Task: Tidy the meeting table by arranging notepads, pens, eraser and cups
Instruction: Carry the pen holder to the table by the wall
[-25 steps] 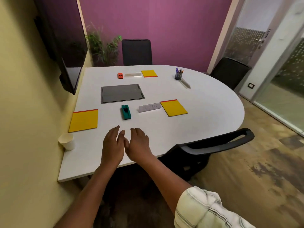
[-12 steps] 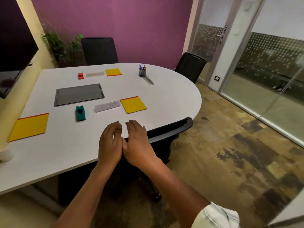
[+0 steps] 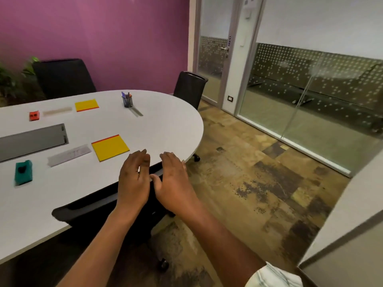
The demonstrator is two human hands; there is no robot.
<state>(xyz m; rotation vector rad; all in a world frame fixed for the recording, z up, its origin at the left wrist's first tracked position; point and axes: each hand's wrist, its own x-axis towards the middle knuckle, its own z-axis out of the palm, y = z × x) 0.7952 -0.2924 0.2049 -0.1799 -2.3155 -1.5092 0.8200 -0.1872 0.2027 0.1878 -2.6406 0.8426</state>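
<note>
Your left hand point(image 3: 134, 181) and right hand point(image 3: 175, 183) reach forward side by side, palms down, fingers loosely spread and empty, over the near edge of the white table point(image 3: 165, 125) above a black chair point(image 3: 87, 208). Just beyond your left fingertips lies 1 yellow notepad point(image 3: 110, 147) with a red top edge, flat, beside a clear ruler point(image 3: 69, 155). A teal eraser point(image 3: 23, 172) sits further left. A 2nd yellow notepad point(image 3: 86, 105) and a mesh pen cup point(image 3: 127, 100) holding pens stand at the far side.
</note>
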